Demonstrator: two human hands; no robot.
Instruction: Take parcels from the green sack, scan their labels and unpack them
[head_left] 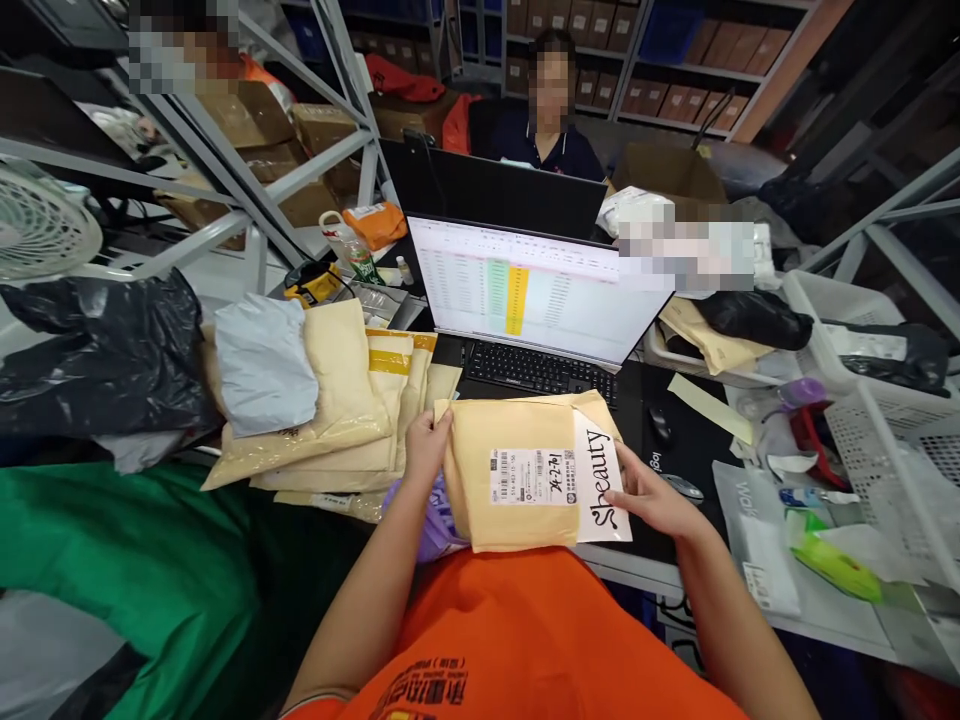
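Observation:
A yellow padded mailer (480, 425) with a printed shipping label is held up in front of my orange shirt. My left hand (430, 445) pinches its upper left corner between thumb and fingers. At its right end, a white packet printed "Sheauty" (592, 455) sticks out of the mailer's opening. My right hand (652, 492) grips this packet, thumb on the front and fingers behind. Whether my right fingers also hold the mailer's edge is hidden. Below my left hand, a purple bag (431, 525) shows partly behind the mailer.
Several mailers (341, 360) are piled at left beside a black plastic bag (97, 350). Behind the mailer stand a keyboard (525, 368) and monitor (517, 290); a mouse (660, 425) lies right. White baskets (862, 430) line the right side. A co-worker (555, 145) sits beyond the monitors.

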